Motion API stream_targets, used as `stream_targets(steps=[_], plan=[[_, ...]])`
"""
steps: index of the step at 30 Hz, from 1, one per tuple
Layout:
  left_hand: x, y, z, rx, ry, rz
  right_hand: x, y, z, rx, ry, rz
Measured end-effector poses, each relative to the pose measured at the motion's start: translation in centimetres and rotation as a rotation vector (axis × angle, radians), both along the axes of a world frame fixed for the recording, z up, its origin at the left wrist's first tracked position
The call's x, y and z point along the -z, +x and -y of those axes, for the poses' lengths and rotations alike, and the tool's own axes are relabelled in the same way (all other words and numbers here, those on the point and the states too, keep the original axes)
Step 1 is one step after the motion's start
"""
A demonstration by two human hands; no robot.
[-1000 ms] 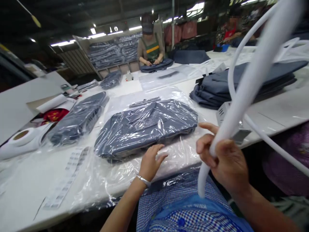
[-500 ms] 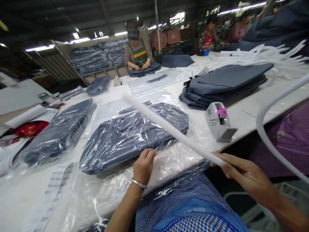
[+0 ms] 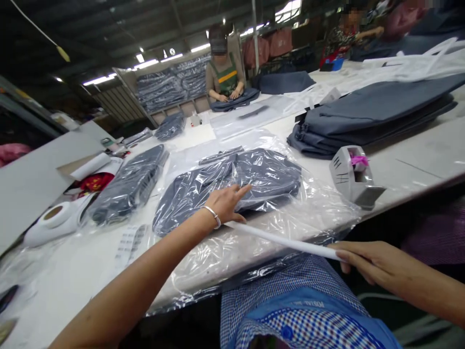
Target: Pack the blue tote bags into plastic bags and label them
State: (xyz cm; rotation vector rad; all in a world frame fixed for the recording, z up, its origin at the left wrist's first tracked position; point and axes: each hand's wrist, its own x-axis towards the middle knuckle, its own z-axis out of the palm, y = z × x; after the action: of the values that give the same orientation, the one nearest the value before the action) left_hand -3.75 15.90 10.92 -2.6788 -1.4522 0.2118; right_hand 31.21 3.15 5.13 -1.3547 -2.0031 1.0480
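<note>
A dark blue-grey folded bag in clear plastic lies on the table before me. My left hand, with a bangle at the wrist, rests on its front part, fingers apart. My right hand grips one end of a white foam rod at the table's front edge. The rod's far end reaches under my left hand, at the bag's near side, where its tip is hidden. Loose clear plastic spreads below the bag.
A tape dispenser stands right of the bag, with stacked dark bags behind it. Another wrapped bag and a white roll lie left. A person works across the table.
The rod has swung down from above the bag to its near side. My left hand has moved from the plastic's edge up onto the bag, and its fingers have spread. The view has shifted.
</note>
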Motion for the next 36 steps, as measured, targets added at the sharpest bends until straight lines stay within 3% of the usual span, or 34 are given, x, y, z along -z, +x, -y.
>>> stream_targets(steps=[3, 5, 9, 14, 18, 21, 30, 36], plan=[[2.3, -0.6, 0.5, -0.042, -0.022, -0.117, 1.1, 0.1, -0.5, -0.134, -0.013, 0.061], [2.5, -0.9, 0.3, -0.078, -0.034, -0.166, 1.7, -0.2, -0.8, -0.154, 0.018, 0.086], [0.6, -1.5, -1.3, -0.097, -0.03, -0.254, 1.8, -2.2, -1.2, -0.217, 0.128, 0.163], [-1.6, -1.8, -3.5, -0.053, -0.078, -0.318, 0.3, -6.8, -2.0, -0.187, 0.275, 0.387], [-1.7, -1.9, -3.8, -0.039, -0.083, -0.333, -0.9, -10.3, -3.3, -0.198, 0.342, 0.52], [-1.7, -1.8, -3.5, -0.061, -0.085, -0.329, -1.0, -13.0, -4.7, -0.23, 0.371, 0.522], [-1.5, -1.6, -2.5, -0.032, -0.061, -0.31, 2.0, -21.6, -8.0, -0.251, 0.44, 0.319], [-1.1, -2.2, -2.3, -0.09, -0.033, -0.259, 3.2, -23.4, -10.8, -0.253, 0.547, 0.342]])
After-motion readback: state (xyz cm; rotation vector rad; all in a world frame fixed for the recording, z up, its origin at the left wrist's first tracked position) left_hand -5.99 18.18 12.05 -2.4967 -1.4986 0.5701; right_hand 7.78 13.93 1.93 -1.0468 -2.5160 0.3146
